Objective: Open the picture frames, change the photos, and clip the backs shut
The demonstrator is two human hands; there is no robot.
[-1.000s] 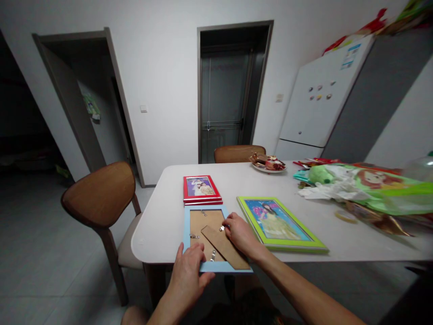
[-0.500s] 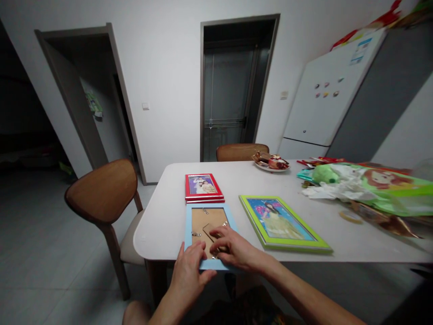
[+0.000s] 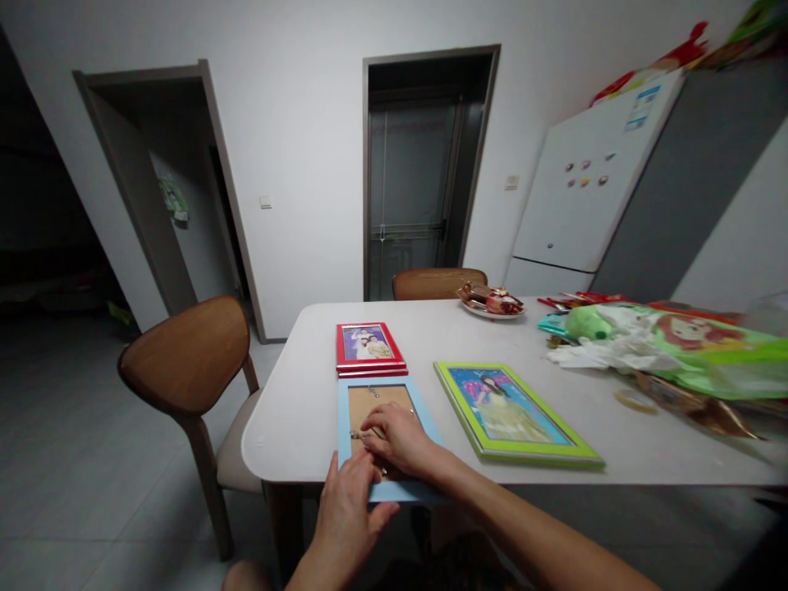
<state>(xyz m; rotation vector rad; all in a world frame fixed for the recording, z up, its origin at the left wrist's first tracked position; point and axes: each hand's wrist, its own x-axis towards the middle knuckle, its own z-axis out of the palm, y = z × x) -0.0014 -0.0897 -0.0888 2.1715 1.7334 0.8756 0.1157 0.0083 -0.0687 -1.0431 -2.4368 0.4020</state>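
A light-blue picture frame (image 3: pixel 424 410) lies face down at the table's front edge, its brown backing board (image 3: pixel 369 402) facing up. Small metal clips (image 3: pixel 373 392) sit around the board's border. My left hand (image 3: pixel 350 501) holds the frame's lower left corner, fingers over the edge and thumb along the near side. Bent over the board, my right hand (image 3: pixel 397 439) has its fingertips drawn together at the left-side clip (image 3: pixel 355 436). The right hand hides much of the board, including most of its stand leg.
Red picture frames (image 3: pixel 369 345) lie stacked just beyond the blue one. To the right is a green picture frame (image 3: pixel 517 419), photo up. Farther right are plastic packaging (image 3: pixel 695 345), crumpled tissue and a tape roll (image 3: pixel 635 401). A plate (image 3: pixel 491 312) stands at the back; a chair (image 3: pixel 190 361) is left.
My right hand has moved left and slightly up across the backing board, from its lower right area to the left-side clip. My left hand stays on the frame's corner.
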